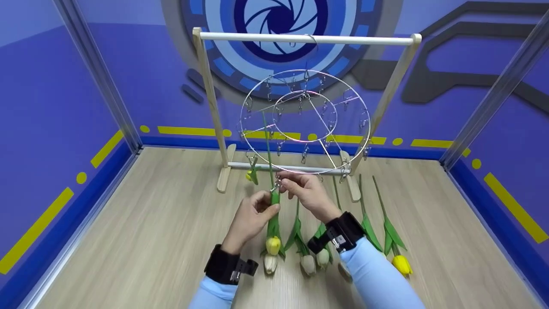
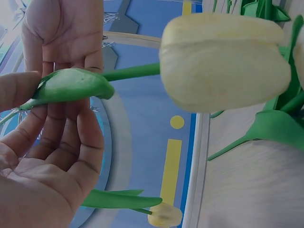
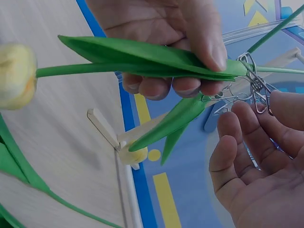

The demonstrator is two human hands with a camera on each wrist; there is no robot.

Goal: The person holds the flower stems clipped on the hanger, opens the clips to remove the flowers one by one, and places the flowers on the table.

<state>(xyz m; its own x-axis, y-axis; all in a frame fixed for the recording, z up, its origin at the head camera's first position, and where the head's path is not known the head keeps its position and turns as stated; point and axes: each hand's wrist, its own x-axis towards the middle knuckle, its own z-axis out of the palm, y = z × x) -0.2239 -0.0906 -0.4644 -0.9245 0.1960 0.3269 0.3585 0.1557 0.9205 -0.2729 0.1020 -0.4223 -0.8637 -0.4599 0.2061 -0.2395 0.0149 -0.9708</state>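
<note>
My left hand (image 1: 252, 216) pinches a yellow artificial tulip (image 1: 273, 246) by its green leaves, thumb on one side and fingers on the other. The flower head hangs downward and the stem rises past the hoop. In the right wrist view, my right hand (image 3: 266, 166) holds a wire clip (image 3: 256, 84) between thumb and fingers, at the upper end of the leaves. The clip touches the stem there; whether it bites on it I cannot tell. A round wire hanger (image 1: 368, 124) with several clips is just above both hands. Another yellow tulip (image 1: 254, 174) hangs at its left side.
A wooden stand (image 1: 210, 94) with a white top bar (image 1: 257, 37) carries the hanger by a hook. Several tulips lie on the table (image 1: 171, 240), among them a white tulip (image 1: 308, 265) and a yellow tulip (image 1: 402, 265). Printed walls (image 1: 107, 77) enclose the table.
</note>
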